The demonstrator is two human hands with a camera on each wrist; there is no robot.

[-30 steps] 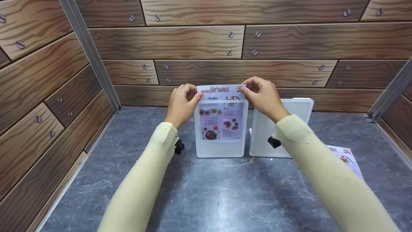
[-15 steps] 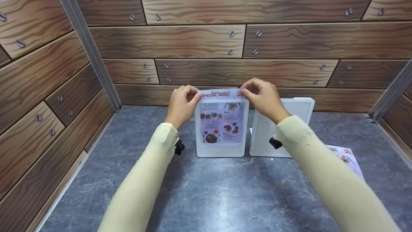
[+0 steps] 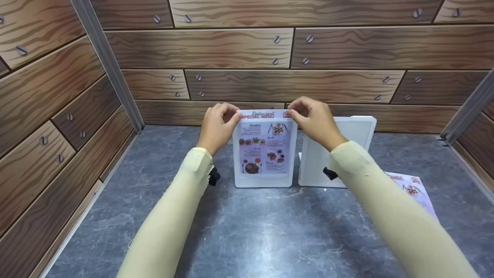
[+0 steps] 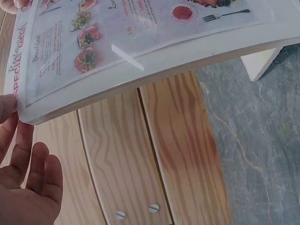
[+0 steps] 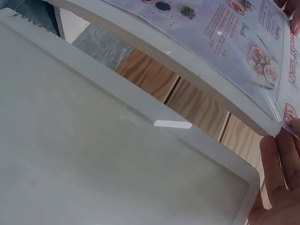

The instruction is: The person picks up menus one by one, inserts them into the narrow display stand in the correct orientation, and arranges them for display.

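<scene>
A printed menu sheet sits mostly inside an upright white-framed clear menu holder, its titled top strip sticking out above the frame. My left hand pinches the sheet's top left corner between thumb and fingers. At the top right corner, my right hand pinches the same sheet. The left wrist view has the left hand at the holder's corner, with the frame's edge beside the fingers. Likewise, the right wrist view puts the right hand at the other corner.
A second white holder, without a sheet, stands just right of the first, partly behind my right arm. Another menu sheet lies on the grey table at the right. Wood-patterned walls rise behind and at the left.
Both hands have moved slightly down with the sheet, which has slid deeper into the holder. Less of its top now shows above the frame.
</scene>
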